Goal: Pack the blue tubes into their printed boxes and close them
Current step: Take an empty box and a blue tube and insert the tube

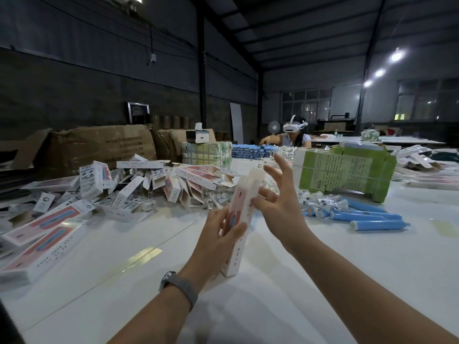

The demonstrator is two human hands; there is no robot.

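My left hand grips a long white printed box with a pink and blue picture, held upright above the white table. The box's top end is open, its flap standing up. My right hand is spread open beside the box's upper part, its lower fingers touching the box's right side. Loose blue tubes lie on the table to the right. Whether a tube is inside the held box is hidden.
A heap of printed boxes covers the left of the table, with flat stacked ones at the near left. A green carton stands behind the tubes. Brown cartons line the back. A person in a headset sits across.
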